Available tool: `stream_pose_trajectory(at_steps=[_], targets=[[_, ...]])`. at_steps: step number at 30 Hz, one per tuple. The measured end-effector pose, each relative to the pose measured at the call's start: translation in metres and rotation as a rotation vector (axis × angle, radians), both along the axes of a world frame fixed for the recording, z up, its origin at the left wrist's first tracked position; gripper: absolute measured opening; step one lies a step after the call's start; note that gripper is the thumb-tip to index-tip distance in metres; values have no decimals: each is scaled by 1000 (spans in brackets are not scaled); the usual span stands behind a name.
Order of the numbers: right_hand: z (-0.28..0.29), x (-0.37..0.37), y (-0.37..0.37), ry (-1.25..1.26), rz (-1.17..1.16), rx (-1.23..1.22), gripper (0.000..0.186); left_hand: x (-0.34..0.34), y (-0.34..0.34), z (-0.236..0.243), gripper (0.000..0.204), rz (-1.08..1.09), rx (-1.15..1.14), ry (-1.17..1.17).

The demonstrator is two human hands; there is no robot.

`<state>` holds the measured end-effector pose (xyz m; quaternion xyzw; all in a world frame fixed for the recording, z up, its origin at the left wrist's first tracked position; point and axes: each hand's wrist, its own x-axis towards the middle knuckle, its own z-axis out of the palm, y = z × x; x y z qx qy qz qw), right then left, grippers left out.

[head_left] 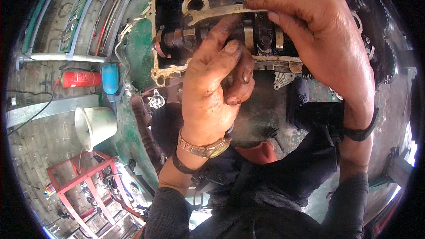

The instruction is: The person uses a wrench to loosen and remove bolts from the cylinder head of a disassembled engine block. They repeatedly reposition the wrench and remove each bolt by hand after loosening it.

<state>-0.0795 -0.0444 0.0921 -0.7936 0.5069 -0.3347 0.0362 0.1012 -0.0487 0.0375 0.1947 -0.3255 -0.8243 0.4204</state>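
Observation:
My right hand (321, 22) pinches one end of an open-end wrench (214, 12) between thumb and fingers. The wrench lies nearly level over an oily engine cylinder head (171, 70), its open jaw toward the left, near a round hole. Below the wrench is my left hand (214, 73), its index finger reaching up to the shank and the other fingers curled in. Whether those curled fingers hold anything is hidden. Dark camshafts (177, 39) with bright lobes run across the head, partly covered by both hands.
A green, stained work surface (141, 46) lies under the engine, with a small metal bracket (156, 99) on it. At left are a red fire extinguisher (82, 79), a blue cylinder (110, 79), a white bucket (97, 126), a red metal frame (84, 175) and a rack (62, 57).

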Motion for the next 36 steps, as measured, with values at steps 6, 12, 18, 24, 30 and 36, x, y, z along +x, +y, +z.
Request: stream_pose_trajectory(at_steps=[6, 12, 18, 24, 30, 36], targets=[[4, 6, -2, -107, 69, -170, 16, 0, 1, 0, 55, 7, -9, -22], [-1, 5, -12, -18, 71, -215, 18, 0, 0, -1, 56, 3, -17, 1], [-8, 13, 6, 81, -114, -145, 17, -1, 2, 0, 52, 41, 5, -35], [-6, 21, 19, 177, -82, -293, 21, -2, 3, -4, 39, 65, 13, 77], [-6, 28, 36, 282, -156, -90, 28, -3, 6, -4, 35, 112, 33, 66], [-2, 33, 45, 326, -157, 2, 35, -5, 9, 3, 35, 180, 121, -35]])
